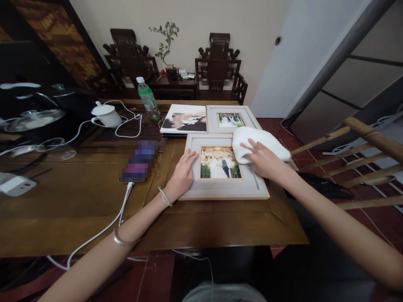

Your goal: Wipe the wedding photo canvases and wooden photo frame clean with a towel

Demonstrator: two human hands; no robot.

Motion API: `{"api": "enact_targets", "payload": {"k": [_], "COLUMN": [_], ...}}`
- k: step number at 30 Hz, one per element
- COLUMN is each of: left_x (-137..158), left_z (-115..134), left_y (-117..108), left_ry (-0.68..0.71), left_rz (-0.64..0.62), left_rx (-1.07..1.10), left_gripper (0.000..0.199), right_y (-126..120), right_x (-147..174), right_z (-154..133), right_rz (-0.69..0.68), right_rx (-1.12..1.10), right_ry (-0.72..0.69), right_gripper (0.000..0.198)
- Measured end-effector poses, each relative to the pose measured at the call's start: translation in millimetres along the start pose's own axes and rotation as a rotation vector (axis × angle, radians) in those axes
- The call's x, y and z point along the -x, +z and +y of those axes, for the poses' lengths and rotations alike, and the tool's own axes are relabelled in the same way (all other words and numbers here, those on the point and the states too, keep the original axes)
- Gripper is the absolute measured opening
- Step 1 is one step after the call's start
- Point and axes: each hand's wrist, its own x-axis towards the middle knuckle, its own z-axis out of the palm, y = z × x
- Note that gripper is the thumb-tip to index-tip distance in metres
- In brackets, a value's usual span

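Note:
A light wooden picture frame [226,191] with a grey-white mat lies flat on the table, a wedding photo [220,162] at its centre. My left hand [184,172] rests on the left side of this frame, its fingers stretched out and lying flat. My right hand [260,157] presses a folded white towel [270,142] on the frame's upper right part, with the fingertips dug into the cloth. Behind it lie a second light frame [210,115] with a smaller photo and a white photo board [170,111]; the towel covers part of the second frame.
On the wooden table [94,218] stand a green-labelled bottle [147,98], a white lidded cup [107,115] and a cooking pot [37,126]. A charging phone [138,161] lies left of the frame, its white cable [103,233] crossing the table edge. A wooden chair [362,126] stands at right.

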Motion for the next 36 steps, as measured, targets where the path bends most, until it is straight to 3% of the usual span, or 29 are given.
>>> {"api": "enact_targets", "payload": {"k": [8,12,17,28,32,36], "left_x": [1.7,1.2,-1.2,-0.4,-0.9,-0.7], "left_z": [0.2,4.2,6.2,-0.1,-0.7,-2.1], "left_y": [4.2,4.8,1.7,-2.9,-3.3,-2.7], "left_ry": [-0.027,-0.066,-0.062,-0.001,0.005,0.031], "left_rz": [0.005,0.000,-0.037,-0.033,-0.025,-0.004], "left_rx": [-0.020,-0.047,-0.091,-0.016,0.008,-0.016], "left_gripper": [0.053,0.047,0.043,0.050,0.050,0.050], "right_y": [-49.3,-60.1,-47.7,3.0,7.2,-0.7], "right_x": [82.3,93.8,65.4,-58.5,-61.7,-26.7], "right_z": [-56.5,-79.2,-87.7,-14.7,-26.5,-53.7], "right_rz": [-0.170,-0.202,-0.159,0.115,0.066,-0.019], "right_rx": [-0.274,-0.406,-0.382,-0.052,-0.005,0.001], "right_ry": [-0.093,-0.200,-0.242,0.031,0.036,-0.019], "right_gripper": [0.054,0.045,0.048,0.057,0.054,0.047]}}
